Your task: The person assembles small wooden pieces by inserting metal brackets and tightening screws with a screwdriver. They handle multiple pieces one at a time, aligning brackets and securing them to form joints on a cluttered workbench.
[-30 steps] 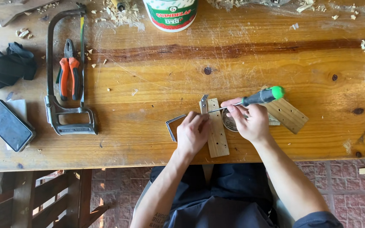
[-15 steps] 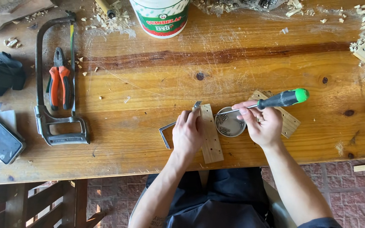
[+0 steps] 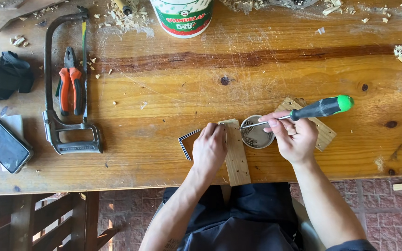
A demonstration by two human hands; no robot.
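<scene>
Head view. Left hand lies palm-down, fingers curled over the upper end of a narrow wooden strip, pinning it flat near the front edge of the wooden workbench, likely so it cannot shift. A bent metal bracket juts out from under that hand to its left.

Right hand has its fingers clenched round a screwdriver with a black-and-green handle; the shaft slants down-left, its tip at the strip's upper end. A small round tin of screws sits just beside the strip, between the hands. A slotted wooden piece lies under the right hand.

Well apart, left: hacksaw, orange-handled pliers, phone.
</scene>
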